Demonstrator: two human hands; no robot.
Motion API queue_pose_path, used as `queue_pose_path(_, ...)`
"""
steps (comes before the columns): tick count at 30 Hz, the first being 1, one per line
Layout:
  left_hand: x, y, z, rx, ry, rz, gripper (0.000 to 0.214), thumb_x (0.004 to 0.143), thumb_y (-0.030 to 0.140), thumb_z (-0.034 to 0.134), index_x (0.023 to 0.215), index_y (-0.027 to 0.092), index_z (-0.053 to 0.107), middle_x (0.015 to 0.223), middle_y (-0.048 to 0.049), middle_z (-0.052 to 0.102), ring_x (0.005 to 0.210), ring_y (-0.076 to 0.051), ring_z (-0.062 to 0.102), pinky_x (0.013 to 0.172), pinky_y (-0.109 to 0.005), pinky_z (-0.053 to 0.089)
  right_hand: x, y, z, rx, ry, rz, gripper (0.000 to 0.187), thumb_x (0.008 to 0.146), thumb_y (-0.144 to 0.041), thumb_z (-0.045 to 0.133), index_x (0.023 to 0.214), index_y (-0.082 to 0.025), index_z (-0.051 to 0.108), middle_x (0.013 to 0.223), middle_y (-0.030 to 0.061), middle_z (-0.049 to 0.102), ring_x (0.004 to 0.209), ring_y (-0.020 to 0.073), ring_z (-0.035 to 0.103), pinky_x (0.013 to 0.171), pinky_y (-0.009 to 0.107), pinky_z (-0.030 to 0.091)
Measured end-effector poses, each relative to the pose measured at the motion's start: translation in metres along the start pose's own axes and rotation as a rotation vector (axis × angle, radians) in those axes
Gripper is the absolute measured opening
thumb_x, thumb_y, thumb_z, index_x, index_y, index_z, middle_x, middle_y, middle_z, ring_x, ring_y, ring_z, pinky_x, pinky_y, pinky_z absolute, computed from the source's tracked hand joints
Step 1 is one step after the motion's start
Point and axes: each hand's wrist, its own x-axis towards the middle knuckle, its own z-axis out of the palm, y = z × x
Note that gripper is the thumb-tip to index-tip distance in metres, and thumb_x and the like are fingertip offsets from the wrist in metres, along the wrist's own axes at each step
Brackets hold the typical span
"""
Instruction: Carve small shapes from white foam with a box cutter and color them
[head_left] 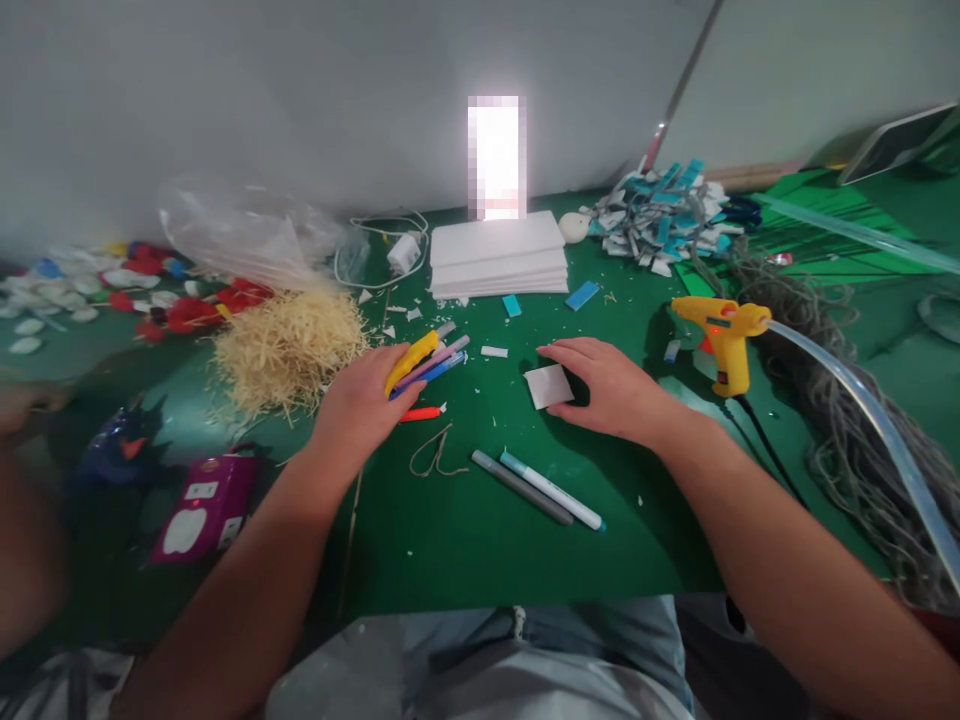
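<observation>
My left hand is closed around a bundle of pens and a yellow-handled tool whose kind I cannot make out. Just below its fingers lies a red-orange stick-like item, partly hidden by the hand. Between the thumb and fingers of my right hand is a small white square piece, close to the tabletop. A grey marker and a white marker with teal ends lie side by side in front of me. A loop of thin cord rests to their left.
White sheets are stacked at the back, near blue-and-white scraps. To the right are a yellow glue gun and grey yarn. Straw-like shreds and a purple box sit left, beside another person's arm.
</observation>
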Motion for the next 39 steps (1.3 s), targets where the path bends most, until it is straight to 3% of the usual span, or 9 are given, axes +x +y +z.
queue_pose_path(5, 0.002, -0.002, 0.005, -0.038, 0.083, -0.010, 0.041, 0.092, 0.042, 0.067, 0.127, 0.021, 0.070, 0.119, -0.0119, 0.076, 0.109, -0.032, 0.071, 0.099, -0.046, 0.058, -0.003, 0.006, -0.002, 0.019, 0.013, -0.027, 0.058, 0.086, -0.028, 0.066, 0.143, -0.017, 0.064, 0.137, 0.0174, 0.071, 0.130, 0.0353, 0.064, 0.112, 0.059, 0.051)
queue_pose_path(12, 0.001, 0.006, 0.003, -0.081, 0.205, 0.000, 0.034, 0.094, 0.033, 0.065, 0.126, 0.025, 0.071, 0.119, -0.0089, 0.073, 0.114, -0.030, 0.069, 0.105, -0.046, 0.057, 0.001, -0.004, 0.002, -0.028, 0.005, 0.027, 0.054, 0.087, -0.031, 0.070, 0.139, -0.017, 0.067, 0.126, 0.0164, 0.074, 0.120, 0.0344, 0.066, 0.105, 0.055, 0.055)
queue_pose_path(17, -0.002, 0.017, -0.004, -0.070, 0.422, 0.007, 0.030, 0.098, 0.033, 0.063, 0.126, 0.027, 0.072, 0.116, -0.0105, 0.068, 0.115, -0.029, 0.067, 0.108, -0.046, 0.056, 0.000, -0.014, 0.005, -0.102, 0.046, 0.046, 0.055, 0.086, -0.038, 0.075, 0.137, -0.017, 0.069, 0.123, 0.0163, 0.075, 0.118, 0.0349, 0.066, 0.102, 0.053, 0.056)
queue_pose_path(19, -0.002, 0.021, -0.004, -0.164, 0.515, -0.019, 0.031, 0.096, 0.036, 0.066, 0.125, 0.026, 0.072, 0.118, -0.0103, 0.066, 0.111, -0.027, 0.067, 0.104, -0.046, 0.058, -0.001, -0.017, 0.005, -0.117, 0.044, 0.045, 0.054, 0.086, -0.039, 0.075, 0.135, -0.017, 0.070, 0.123, 0.0154, 0.075, 0.118, 0.0343, 0.066, 0.102, 0.052, 0.056)
queue_pose_path(22, -0.001, 0.026, 0.002, -0.623, 0.586, -0.208, 0.035, 0.093, 0.044, 0.068, 0.121, 0.024, 0.071, 0.114, -0.0058, 0.068, 0.085, -0.019, 0.069, 0.081, -0.039, 0.063, -0.003, -0.020, 0.005, -0.121, 0.031, 0.047, 0.052, 0.087, -0.037, 0.075, 0.134, -0.016, 0.071, 0.121, 0.0147, 0.075, 0.115, 0.0332, 0.065, 0.099, 0.049, 0.057)
queue_pose_path(25, 0.000, 0.026, 0.005, -1.018, 0.496, -0.421, 0.031, 0.094, 0.050, 0.062, 0.110, 0.025, 0.069, 0.098, -0.0017, 0.073, 0.069, -0.016, 0.068, 0.065, -0.034, 0.060, -0.003, -0.023, 0.005, -0.132, 0.011, 0.047, 0.049, 0.088, -0.035, 0.073, 0.134, -0.017, 0.072, 0.118, 0.0143, 0.075, 0.111, 0.0319, 0.065, 0.096, 0.047, 0.057)
queue_pose_path(28, 0.000, 0.025, 0.003, -1.114, 0.388, -0.498, 0.027, 0.090, 0.052, 0.066, 0.094, 0.025, 0.069, 0.089, -0.0025, 0.077, 0.068, -0.019, 0.070, 0.060, -0.035, 0.060, -0.003, -0.025, 0.006, -0.151, 0.010, 0.068, 0.047, 0.088, -0.033, 0.073, 0.132, -0.016, 0.073, 0.115, 0.0141, 0.075, 0.107, 0.0313, 0.065, 0.093, 0.045, 0.058)
queue_pose_path(31, 0.000, 0.027, -0.001, -1.190, 0.288, -0.524, 0.028, 0.088, 0.054, 0.068, 0.090, 0.026, 0.070, 0.089, -0.0050, 0.078, 0.069, -0.021, 0.071, 0.055, -0.033, 0.057, -0.003, -0.026, 0.008, -0.166, 0.025, 0.076, 0.046, 0.088, -0.032, 0.072, 0.132, -0.017, 0.073, 0.115, 0.0141, 0.075, 0.106, 0.0311, 0.065, 0.092, 0.045, 0.058)
queue_pose_path(39, -0.004, 0.048, -0.009, -1.248, 0.096, -0.477, 0.026, 0.075, 0.030, 0.079, 0.098, 0.020, 0.074, 0.105, -0.0075, 0.079, 0.076, -0.015, 0.068, 0.058, -0.023, 0.057, -0.004, -0.029, 0.008, -0.142, 0.009, 0.115, 0.048, 0.088, -0.028, 0.071, 0.134, -0.016, 0.071, 0.117, 0.0148, 0.074, 0.106, 0.0310, 0.067, 0.091, 0.046, 0.059)
